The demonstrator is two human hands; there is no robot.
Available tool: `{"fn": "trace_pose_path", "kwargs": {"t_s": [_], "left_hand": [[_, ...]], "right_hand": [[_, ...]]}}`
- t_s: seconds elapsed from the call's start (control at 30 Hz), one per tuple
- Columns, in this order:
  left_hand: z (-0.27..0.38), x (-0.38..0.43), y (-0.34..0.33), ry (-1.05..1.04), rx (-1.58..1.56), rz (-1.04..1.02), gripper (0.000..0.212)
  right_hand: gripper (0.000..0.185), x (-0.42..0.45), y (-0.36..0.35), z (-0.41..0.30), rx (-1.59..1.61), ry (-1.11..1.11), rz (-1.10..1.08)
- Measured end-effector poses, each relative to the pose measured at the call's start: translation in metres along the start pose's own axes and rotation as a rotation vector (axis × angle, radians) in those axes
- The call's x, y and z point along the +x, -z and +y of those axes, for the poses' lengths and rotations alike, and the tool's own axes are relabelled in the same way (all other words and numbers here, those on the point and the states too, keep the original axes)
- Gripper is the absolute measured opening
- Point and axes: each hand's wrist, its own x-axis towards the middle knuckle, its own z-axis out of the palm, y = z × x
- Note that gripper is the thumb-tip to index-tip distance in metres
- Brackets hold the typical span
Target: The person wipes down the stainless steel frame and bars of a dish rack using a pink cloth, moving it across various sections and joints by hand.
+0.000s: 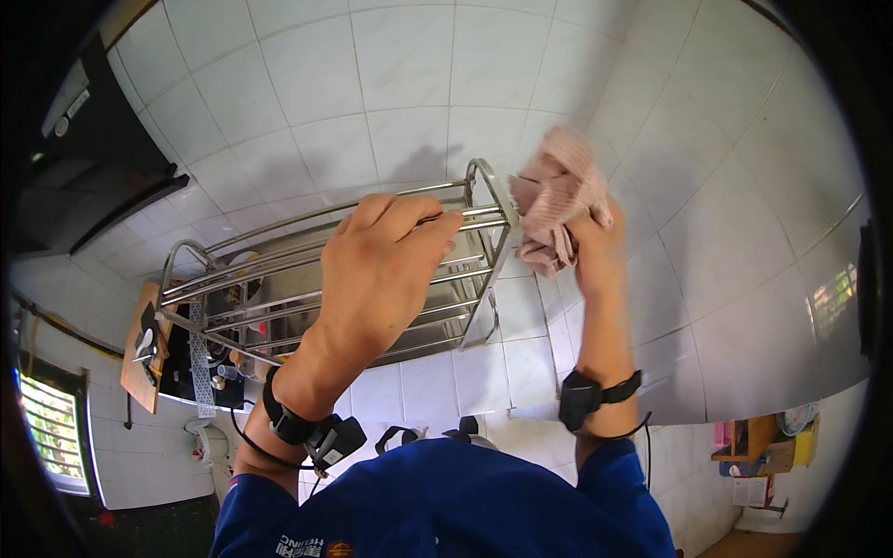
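My left hand is closed around the upper bars of a stainless steel dish rack, which stands on a white-tiled counter. My right hand holds a crumpled pinkish-brown cloth just beyond the rack's right end frame, near the tiled wall. The cloth is slightly blurred; whether it touches the rack or the wall, I cannot tell. Metal trays show beneath the rack's bars, partly hidden by my left hand and forearm. Black devices with cables are strapped to both wrists.
White wall tiles rise behind the rack. At the left are a wooden board with utensils, a perforated metal strip, small containers and a dark range hood. A wooden shelf with boxes stands at the lower right.
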Motion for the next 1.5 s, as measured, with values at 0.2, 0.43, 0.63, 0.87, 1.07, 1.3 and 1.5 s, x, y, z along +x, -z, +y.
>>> {"fn": "trace_pose_path", "kwargs": {"t_s": [0.2,0.43,0.63,0.87,1.07,1.3,1.5], "left_hand": [[0.0,-0.003,-0.005,0.005,0.06,0.012,0.032],[0.001,0.005,-0.014,0.053,0.075,0.009,0.03],[-0.005,-0.001,-0.014,0.06,0.119,0.029,0.03],[-0.008,0.0,-0.023,0.095,0.076,0.014,0.034],[-0.001,0.005,-0.022,0.128,0.092,-0.013,0.032],[0.0,-0.003,-0.015,0.156,0.114,-0.068,0.033],[-0.004,-0.003,-0.024,0.038,0.082,0.036,0.03]], "right_hand": [[0.042,0.057,-0.022,-0.014,-0.51,0.103,-0.367],[0.043,0.121,-0.041,0.039,-0.4,0.035,-0.197],[0.037,0.07,-0.005,0.112,-0.001,-0.112,-0.209],[0.032,0.044,-0.004,0.236,-0.003,-0.334,-0.345],[0.016,0.057,0.008,0.208,0.073,-0.17,-0.151],[0.04,-0.023,0.006,0.196,0.383,-0.025,-0.155],[0.062,-0.072,0.03,0.285,-0.442,0.131,-0.137]]}}
